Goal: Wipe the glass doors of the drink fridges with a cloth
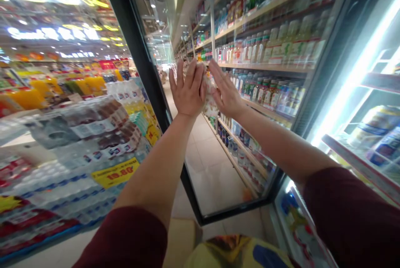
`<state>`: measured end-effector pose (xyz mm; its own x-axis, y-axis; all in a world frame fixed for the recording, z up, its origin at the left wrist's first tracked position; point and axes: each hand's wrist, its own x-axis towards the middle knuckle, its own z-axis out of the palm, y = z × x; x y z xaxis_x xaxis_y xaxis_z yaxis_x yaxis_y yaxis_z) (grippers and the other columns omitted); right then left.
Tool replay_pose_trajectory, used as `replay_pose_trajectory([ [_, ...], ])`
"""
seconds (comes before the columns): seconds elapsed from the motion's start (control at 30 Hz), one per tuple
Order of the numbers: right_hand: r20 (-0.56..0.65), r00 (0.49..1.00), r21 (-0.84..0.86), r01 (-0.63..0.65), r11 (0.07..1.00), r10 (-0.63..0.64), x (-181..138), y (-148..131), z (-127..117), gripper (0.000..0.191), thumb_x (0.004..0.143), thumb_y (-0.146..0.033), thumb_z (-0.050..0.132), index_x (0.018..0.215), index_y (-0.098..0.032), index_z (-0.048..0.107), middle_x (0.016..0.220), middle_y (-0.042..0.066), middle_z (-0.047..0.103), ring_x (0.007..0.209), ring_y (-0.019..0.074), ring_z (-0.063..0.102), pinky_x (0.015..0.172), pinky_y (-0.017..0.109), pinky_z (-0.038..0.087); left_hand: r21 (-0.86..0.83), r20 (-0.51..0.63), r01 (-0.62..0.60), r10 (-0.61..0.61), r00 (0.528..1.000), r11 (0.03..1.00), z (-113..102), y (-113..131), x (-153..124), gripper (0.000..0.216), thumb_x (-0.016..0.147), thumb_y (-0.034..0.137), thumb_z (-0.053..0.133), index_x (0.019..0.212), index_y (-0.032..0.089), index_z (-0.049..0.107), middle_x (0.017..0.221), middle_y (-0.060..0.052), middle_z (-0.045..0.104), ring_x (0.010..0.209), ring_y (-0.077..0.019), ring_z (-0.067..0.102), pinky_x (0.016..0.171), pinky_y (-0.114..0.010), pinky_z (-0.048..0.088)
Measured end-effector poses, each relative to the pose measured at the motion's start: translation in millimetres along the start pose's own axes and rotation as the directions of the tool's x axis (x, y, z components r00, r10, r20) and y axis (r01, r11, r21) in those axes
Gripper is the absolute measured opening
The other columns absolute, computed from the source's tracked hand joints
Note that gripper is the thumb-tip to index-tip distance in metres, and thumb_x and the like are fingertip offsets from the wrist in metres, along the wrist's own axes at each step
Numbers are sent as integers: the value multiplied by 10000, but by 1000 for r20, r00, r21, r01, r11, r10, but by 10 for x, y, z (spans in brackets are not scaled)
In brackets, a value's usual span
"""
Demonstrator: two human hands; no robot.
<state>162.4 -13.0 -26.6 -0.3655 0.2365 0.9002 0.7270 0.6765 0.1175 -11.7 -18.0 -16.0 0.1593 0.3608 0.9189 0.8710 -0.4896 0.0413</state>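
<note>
Both my arms in dark red sleeves reach forward to an open glass fridge door (215, 176). My left hand (186, 92) lies flat against the glass, fingers stretched up and slightly apart, holding nothing. My right hand (227, 93) is beside it with fingers extended, pressing a crumpled whitish cloth (210, 100) onto the glass. The cloth sits between the two hands, and my right thumb is hidden behind it.
The door's black frame (146, 68) runs down its left edge. Lit fridge shelves (362, 164) with cans and bottles are at my right. Wrapped packs of bottled water (78, 134) with a yellow price tag (115, 172) are stacked left. Through the glass I see drink shelves (265, 68) along a tiled aisle.
</note>
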Motion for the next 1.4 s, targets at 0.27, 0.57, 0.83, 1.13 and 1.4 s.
replay_pose_trajectory([
  [0.27, -175, 957, -325, -277, 904, 230, -520, 923, -223, 718, 1100, -526, 197, 1682, -128, 332, 1763, 168, 292, 1653, 298, 215, 1316, 633, 127, 13, 16, -54, 53, 998, 998, -43, 117, -46, 808, 955, 661, 519, 1624, 218, 427, 1763, -61, 270, 1671, -288, 25, 1371, -536, -70],
  [0.57, -145, 957, -286, -282, 916, 250, -500, 907, -183, 690, 1096, -523, 215, 1695, -197, 324, 1765, 107, 314, 1652, 291, 225, 1328, 640, 136, -6, 181, 148, -144, 973, 989, 207, 148, -848, 649, 1048, 502, 232, 1621, 310, 469, 1727, 14, 338, 1634, -272, 248, 1379, -554, 162],
  [0.83, -121, 960, -295, -277, 914, 252, -493, 898, -167, 693, 1108, -528, 133, 1729, -235, 231, 1775, 84, 291, 1670, 288, 181, 1331, 658, 139, 45, -59, 104, -101, 993, 994, 192, 31, 171, 842, 1011, 714, 267, 1702, 233, 234, 1788, 105, -44, 1585, -158, -329, 1337, -429, -233],
  [1.13, -118, 960, -203, -272, 941, 252, -525, 903, -153, 677, 1116, -542, 139, 1736, -275, 177, 1793, 51, 245, 1675, 295, 149, 1335, 655, 89, 75, -51, 226, -223, 974, 971, 450, 72, -781, 833, 1017, 704, 160, 1685, 219, 269, 1795, 115, 40, 1581, -169, -329, 1346, -374, -207],
  [1.4, -134, 972, -299, -224, 928, 192, -539, 939, -85, 798, 1106, -624, 96, 1712, -122, 236, 1780, 167, 242, 1663, 327, 164, 1318, 666, 124, 109, -124, 87, -74, 990, 990, 293, -275, 303, 845, 1020, 691, 193, 1699, 187, 201, 1796, 131, 16, 1529, -99, -426, 1278, -370, -306],
])
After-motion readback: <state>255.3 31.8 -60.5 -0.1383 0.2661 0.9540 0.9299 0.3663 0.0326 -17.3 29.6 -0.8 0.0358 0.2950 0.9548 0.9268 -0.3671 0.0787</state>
